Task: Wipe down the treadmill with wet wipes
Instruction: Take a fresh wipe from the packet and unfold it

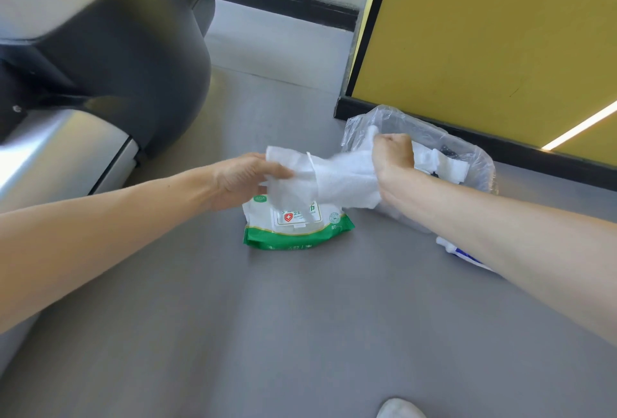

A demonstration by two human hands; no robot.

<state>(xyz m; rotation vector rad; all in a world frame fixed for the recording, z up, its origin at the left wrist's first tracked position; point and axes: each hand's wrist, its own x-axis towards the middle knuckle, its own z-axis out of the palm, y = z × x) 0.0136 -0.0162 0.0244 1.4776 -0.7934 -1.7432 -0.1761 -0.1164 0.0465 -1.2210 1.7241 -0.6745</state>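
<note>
A white wet wipe [334,177] is stretched between both hands above the floor. My left hand [240,180] pinches its left end and my right hand [392,157] is closed on its right end. Directly below lies a green and white pack of wet wipes [297,227] flat on the grey floor. The dark grey and silver base of the treadmill [110,60] fills the upper left.
A clear plastic bag [467,157] holding used white wipes sits by the yellow wall panel [484,33] at right. A white and blue packet [467,254] lies partly under my right forearm. A white shoe tip [399,409] shows at the bottom edge.
</note>
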